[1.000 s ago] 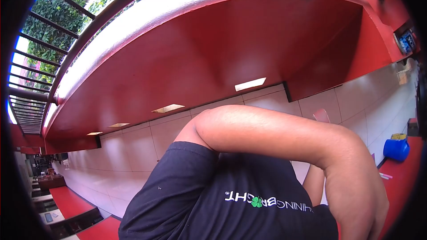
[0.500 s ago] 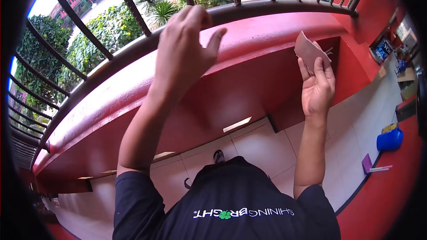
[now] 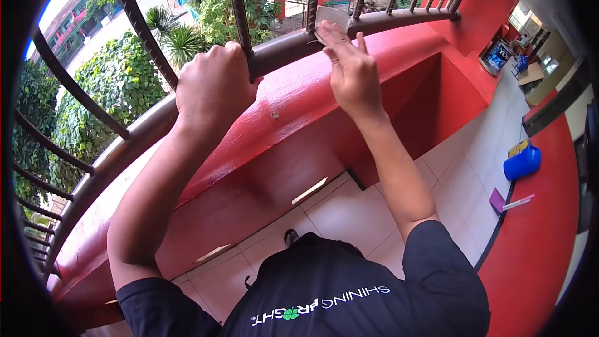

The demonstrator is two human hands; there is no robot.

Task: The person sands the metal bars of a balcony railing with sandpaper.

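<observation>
A dark metal railing [image 3: 282,52] with twisted upright bars curves along the top of the red wall. My left hand [image 3: 213,87] is closed around its lower rail, beside an upright bar. Farther right, my right hand [image 3: 352,75] holds a small torn piece of sandpaper [image 3: 335,17] against the same rail. My fingers lie over the sheet and press it there, and its upper part sticks up past the fingertips. The palm side of both hands is hidden.
Below the railing runs a red ledge [image 3: 293,106] with a recess at its right. A blue container [image 3: 522,163] and a purple dustpan [image 3: 497,201] with a pale handle are by the red strip at right. Green bushes [image 3: 112,93] grow beyond the bars.
My left hand has come down from the air and closed on the rail. My right hand has moved up and left, bringing the sandpaper to the rail. My view has shifted right.
</observation>
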